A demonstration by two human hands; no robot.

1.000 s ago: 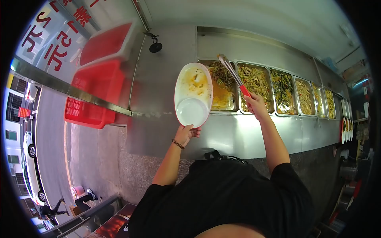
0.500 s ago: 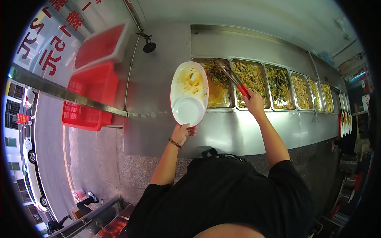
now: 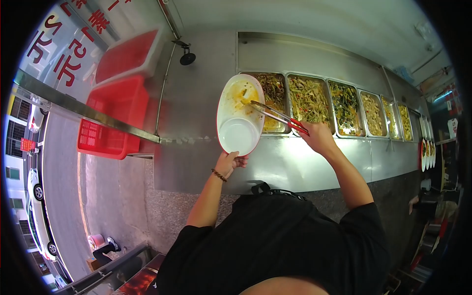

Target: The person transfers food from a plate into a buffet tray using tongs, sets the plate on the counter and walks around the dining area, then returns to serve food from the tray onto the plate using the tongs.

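Note:
My left hand [image 3: 232, 163] grips the lower end of an oval white plate [image 3: 224, 109] with a red rim. A round white bowl [image 3: 238, 135] sits on its near half; sauce and food bits [image 3: 245, 94] smear the far half. My right hand [image 3: 317, 136] is closed on the red handles of metal tongs [image 3: 278, 116]. The tongs' tips are over the plate's soiled half; whether they pinch anything is too small to tell. Just right of the plate is the first food tray [image 3: 274, 93], with dark strips and orange sauce, partly hidden by plate and tongs.
More metal trays of food, such as shredded greens [image 3: 309, 98] and dark leafy vegetables [image 3: 345, 105], line the steel counter [image 3: 196, 172] to the right. Red baskets [image 3: 118, 105] stand at the left behind a metal rail [image 3: 98, 115]. Several plates [image 3: 428, 155] are at the far right.
My right hand has turned the tongs and brought their tips left, from the first food trays to over the plate. My left hand keeps its hold on the plate.

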